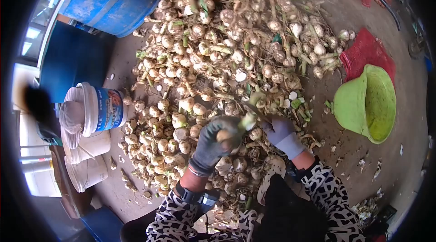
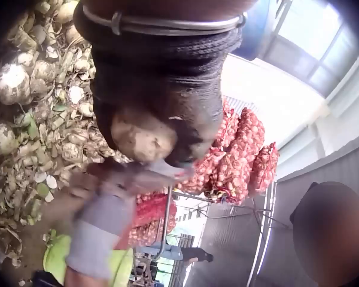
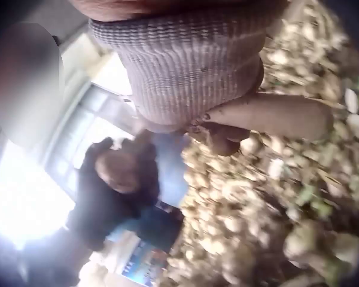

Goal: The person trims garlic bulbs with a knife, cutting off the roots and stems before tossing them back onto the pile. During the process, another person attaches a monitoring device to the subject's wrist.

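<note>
A dirty grey glove covers my left hand [image 1: 213,144], whose fingers curl round a pale garlic bulb [image 1: 225,136]; the same bulb [image 2: 142,136] shows between the gloved fingers in the left wrist view. A green-white stem end [image 1: 248,121] stands out beside it. Close by on the right, my right hand [image 1: 284,135], in a light grey glove, grips a tool with a pale rounded handle [image 3: 275,116]. Its blade end is blurred near the bulb. Under both hands spreads a large heap of garlic bulbs [image 1: 197,62] with stems and roots.
A lime-green tub [image 1: 343,110] lies tilted at the right, beside a red mesh sack [image 1: 365,53]. White buckets [image 1: 91,110] and a blue barrel [image 1: 116,1] stand at the left. Filled red mesh bags [image 2: 242,152] appear in the left wrist view.
</note>
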Action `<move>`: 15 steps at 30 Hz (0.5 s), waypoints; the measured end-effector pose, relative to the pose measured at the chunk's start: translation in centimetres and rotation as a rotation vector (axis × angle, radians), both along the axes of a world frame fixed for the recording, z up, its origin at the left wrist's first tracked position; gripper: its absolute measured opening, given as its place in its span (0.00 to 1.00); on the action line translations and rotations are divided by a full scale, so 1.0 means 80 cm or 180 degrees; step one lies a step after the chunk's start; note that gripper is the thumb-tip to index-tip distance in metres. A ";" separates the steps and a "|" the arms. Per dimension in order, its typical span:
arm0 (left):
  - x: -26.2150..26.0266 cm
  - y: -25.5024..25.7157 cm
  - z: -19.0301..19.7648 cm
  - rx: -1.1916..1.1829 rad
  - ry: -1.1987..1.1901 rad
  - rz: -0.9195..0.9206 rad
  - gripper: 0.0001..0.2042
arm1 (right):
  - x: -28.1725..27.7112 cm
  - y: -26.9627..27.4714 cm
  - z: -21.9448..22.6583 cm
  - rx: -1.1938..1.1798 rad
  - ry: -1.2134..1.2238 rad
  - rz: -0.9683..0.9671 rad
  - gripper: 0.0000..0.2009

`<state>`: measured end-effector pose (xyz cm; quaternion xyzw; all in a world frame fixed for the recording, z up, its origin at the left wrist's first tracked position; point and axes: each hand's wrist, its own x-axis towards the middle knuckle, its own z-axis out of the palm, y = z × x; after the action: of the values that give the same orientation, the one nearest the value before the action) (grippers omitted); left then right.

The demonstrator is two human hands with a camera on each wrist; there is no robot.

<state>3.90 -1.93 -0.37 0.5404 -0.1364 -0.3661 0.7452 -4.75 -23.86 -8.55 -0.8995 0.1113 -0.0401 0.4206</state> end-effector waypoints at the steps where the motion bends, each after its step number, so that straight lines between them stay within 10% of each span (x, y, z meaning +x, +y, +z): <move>1: -0.003 0.007 0.011 -0.0261 -0.0258 -0.0074 0.26 | -0.007 -0.005 -0.015 0.0013 -0.0062 0.0040 0.09; 3: 0.017 0.039 0.025 0.0371 -0.1194 -0.0828 0.25 | -0.029 -0.011 -0.041 0.0300 0.0303 -0.0355 0.14; 4: 0.028 0.064 0.030 0.0916 -0.0379 -0.1324 0.22 | -0.037 -0.018 -0.053 0.0438 0.0463 -0.0405 0.16; 5: 0.046 0.093 -0.003 0.1511 -0.2008 -0.1607 0.18 | -0.044 -0.021 -0.058 0.0561 0.0629 -0.0499 0.18; 7: 0.070 0.080 0.014 0.3570 -0.2592 -0.1469 0.15 | -0.028 -0.030 -0.039 0.0449 0.0882 -0.0473 0.19; 11: 0.135 0.020 -0.075 0.4505 -0.1654 0.0139 0.24 | -0.004 -0.015 -0.017 0.0636 0.0376 -0.0573 0.16; 15: 0.160 -0.037 -0.139 0.5093 -0.0727 0.0449 0.38 | 0.007 -0.004 -0.028 0.0799 0.0299 -0.0539 0.15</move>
<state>16.67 -4.86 -11.50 0.9510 0.1258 -0.2475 0.1359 -4.16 -24.17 -10.78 -0.8282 0.2104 -0.0191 0.5191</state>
